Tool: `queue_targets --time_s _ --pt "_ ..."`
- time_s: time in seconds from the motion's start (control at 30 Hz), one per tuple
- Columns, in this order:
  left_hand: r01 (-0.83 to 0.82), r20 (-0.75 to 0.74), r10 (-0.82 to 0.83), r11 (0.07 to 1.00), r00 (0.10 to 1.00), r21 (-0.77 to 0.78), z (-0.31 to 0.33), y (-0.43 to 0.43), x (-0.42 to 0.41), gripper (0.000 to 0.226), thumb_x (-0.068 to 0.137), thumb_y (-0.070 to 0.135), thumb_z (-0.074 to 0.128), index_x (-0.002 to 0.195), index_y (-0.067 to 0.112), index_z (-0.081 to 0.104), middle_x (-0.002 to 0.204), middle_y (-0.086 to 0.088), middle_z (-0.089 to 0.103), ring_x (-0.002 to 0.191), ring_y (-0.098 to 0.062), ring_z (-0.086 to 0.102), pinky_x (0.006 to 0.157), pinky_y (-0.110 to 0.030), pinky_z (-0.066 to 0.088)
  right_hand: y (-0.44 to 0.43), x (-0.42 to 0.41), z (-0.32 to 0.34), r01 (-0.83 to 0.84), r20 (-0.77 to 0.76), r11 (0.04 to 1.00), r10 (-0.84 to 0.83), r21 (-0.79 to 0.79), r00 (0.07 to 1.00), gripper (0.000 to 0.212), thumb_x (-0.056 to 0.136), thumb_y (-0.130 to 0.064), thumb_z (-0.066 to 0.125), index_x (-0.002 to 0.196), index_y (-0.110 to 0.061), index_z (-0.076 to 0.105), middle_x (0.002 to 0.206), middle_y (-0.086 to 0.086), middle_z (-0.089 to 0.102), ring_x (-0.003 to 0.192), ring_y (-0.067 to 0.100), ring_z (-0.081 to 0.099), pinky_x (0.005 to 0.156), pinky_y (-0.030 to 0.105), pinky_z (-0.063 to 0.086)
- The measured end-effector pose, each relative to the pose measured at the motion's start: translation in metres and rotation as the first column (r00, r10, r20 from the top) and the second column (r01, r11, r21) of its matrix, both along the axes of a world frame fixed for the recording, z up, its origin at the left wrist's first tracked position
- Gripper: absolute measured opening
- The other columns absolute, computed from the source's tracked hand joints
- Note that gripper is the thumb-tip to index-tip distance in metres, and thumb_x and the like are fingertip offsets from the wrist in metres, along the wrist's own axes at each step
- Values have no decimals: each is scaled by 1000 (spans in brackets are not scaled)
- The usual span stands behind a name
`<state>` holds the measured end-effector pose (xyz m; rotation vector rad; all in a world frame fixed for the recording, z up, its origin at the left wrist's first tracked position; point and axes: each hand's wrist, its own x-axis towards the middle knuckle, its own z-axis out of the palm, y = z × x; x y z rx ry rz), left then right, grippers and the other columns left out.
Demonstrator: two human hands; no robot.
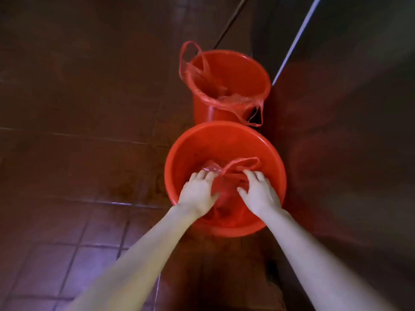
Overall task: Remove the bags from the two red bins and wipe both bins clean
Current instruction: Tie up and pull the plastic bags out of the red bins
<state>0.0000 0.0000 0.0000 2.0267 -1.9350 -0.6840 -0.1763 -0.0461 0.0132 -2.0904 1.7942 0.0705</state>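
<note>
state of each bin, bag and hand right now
near red round plastic bin: upright, bag loose inside
near thin red plastic bag: bunched between both hands
far red round plastic bin: upright, lined
far thin red plastic bag: draped over rim, untouched
left hand: fingers curled on near bag
right hand: on near bag, grip unclear

Two red bins (224, 140) hold red bags (231, 173) on brown floor tiles (67, 153).

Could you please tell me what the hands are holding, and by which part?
Both the left hand and right hand grip the red bag inside the near bin, at its bunched upper part near the handle loop.
</note>
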Motion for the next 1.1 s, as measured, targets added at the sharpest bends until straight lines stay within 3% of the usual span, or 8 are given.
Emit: queue_targets --time_s 0.23,0.33,0.43,0.57,0.7,0.83,0.97,1.1 --pt "-71 -240 90 994 967 87 -56 -61 -28 70 91 25 59 151 20 23 139 -14 51 132 -34 38 110 -45 35 -21 -1 -51 92 108 994 -85 -60 990 58 93 -33 57 146 -24 35 149 2 36 132 28 40 107 40 38" --pt "-59 -214 79 993 974 99 -53 -63 -35 54 88 20 59 139 22 44 120 -9 66 118 -31 54 102 -40 42 -15 1 -50 38 101 999 -38 -2 994 55 94 -28 57 145 -26 38 148 0 40 129 28 41 108 40 36" --pt "-132 -197 118 989 973 -59 -43 -57 -31 22 88 16 59 104 21 72 106 -2 72 104 -24 63 92 -33 48 -12 0 -50 -1 113 999 -3 33 994 56 93 -26 57 146 -26 37 150 -3 38 131 27 40 110 40 34" --pt "-237 -243 185 949 952 -208 -40 -62 -15 15 92 16 58 93 22 72 106 -8 63 103 -27 57 93 -37 46 -23 1 -56 -57 -23 997 58 46 998 59 93 -31 57 147 -30 34 153 -4 32 132 28 37 108 41 35" --pt "26 -85 -29 999 996 -38 -49 -60 -14 27 92 14 57 105 33 72 144 -5 42 133 -29 35 112 -40 31 -28 12 -63 -143 -91 982 154 120 984 62 90 -30 60 147 -27 35 157 -5 24 137 28 32 110 42 32" --pt "127 18 -130 985 991 117 -62 -52 -13 48 95 12 44 138 32 51 157 3 30 142 -30 21 114 -45 26 -24 22 -69 -140 -95 989 144 41 985 40 91 -20 56 129 -24 48 130 11 54 122 34 47 99 37 38" --pt "30 -7 -30 999 1000 -32 -58 -57 -1 41 94 17 54 135 16 56 142 -7 48 128 -33 43 105 -39 37 -19 21 -62 43 78 998 -40 -35 996 11 93 -23 56 104 -22 57 102 11 67 100 36 61 84 37 48" --pt "-350 -259 285 902 923 -254 -38 -63 15 37 81 17 75 117 10 69 114 -11 67 108 -26 61 98 -33 45 -18 20 -32 336 391 926 -249 -172 886 6 92 -26 61 96 -22 59 91 8 71 91 34 64 74 34 48"
